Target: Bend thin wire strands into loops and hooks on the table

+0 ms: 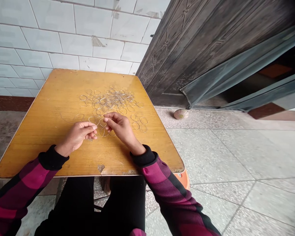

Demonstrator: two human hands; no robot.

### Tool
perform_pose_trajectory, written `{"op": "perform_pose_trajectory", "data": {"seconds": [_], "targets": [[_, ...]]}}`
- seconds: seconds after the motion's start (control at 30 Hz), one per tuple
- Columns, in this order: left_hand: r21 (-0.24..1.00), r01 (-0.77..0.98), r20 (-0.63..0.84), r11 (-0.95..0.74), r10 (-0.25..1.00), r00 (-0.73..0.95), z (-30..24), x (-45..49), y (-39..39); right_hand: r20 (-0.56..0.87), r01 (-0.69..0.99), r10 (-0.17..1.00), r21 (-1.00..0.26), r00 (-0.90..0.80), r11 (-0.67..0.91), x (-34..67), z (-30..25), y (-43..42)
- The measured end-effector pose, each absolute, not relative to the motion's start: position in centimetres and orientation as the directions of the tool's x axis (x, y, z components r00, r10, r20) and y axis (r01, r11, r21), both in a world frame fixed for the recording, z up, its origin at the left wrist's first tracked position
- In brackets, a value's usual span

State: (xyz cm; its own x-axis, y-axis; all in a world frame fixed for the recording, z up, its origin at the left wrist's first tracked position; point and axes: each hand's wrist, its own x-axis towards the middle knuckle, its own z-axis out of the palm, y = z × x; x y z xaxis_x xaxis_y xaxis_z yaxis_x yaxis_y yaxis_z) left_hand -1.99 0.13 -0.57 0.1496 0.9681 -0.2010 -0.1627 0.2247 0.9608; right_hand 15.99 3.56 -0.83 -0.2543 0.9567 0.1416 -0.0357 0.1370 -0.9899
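Note:
Thin looped wire (90,119) is pinched between the thumb and fingers of my left hand (78,133). Just to its right, my right hand (119,126) also has thumb and forefinger closed on the wire, a short way from the left fingertips. A loose strand (63,118) curves out to the left of the hands over the table. Behind them lies a tangled pile of wire loops (113,99). To the right of my right hand are a few separate loops (139,122).
The yellow wooden table (44,137) has a chipped front edge and stands against a white tiled wall (56,39). At the right are a dark carved door (167,65) with a grey curtain (211,85), a round object (181,114) on the floor, and an orange stool (184,178).

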Motion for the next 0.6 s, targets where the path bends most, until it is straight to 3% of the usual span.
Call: {"op": "perform_pose_trajectory", "data": {"seconds": [0.2, 0.43, 0.6], "targets": [[0.940, -0.287, -0.160, 0.183, 0.982, 0.101, -0.3, -2.8, 0.4, 0.110, -0.033, 0.959, -0.994, -0.260, 0.105, 15.6, -1.5, 3.0], [0.949, -0.290, -0.119, 0.125, 0.992, 0.041, -0.1, -2.8, 0.4, -0.081, -0.264, 0.920, -0.945, -0.384, -0.193, 14.9, -1.7, 2.6], [0.962, -0.258, -0.093, 0.092, 0.996, 0.007, -0.2, -2.8, 0.5, -0.144, -0.322, 0.894, -0.899, -0.424, -0.298, 14.7, -1.5, 2.4]]}}
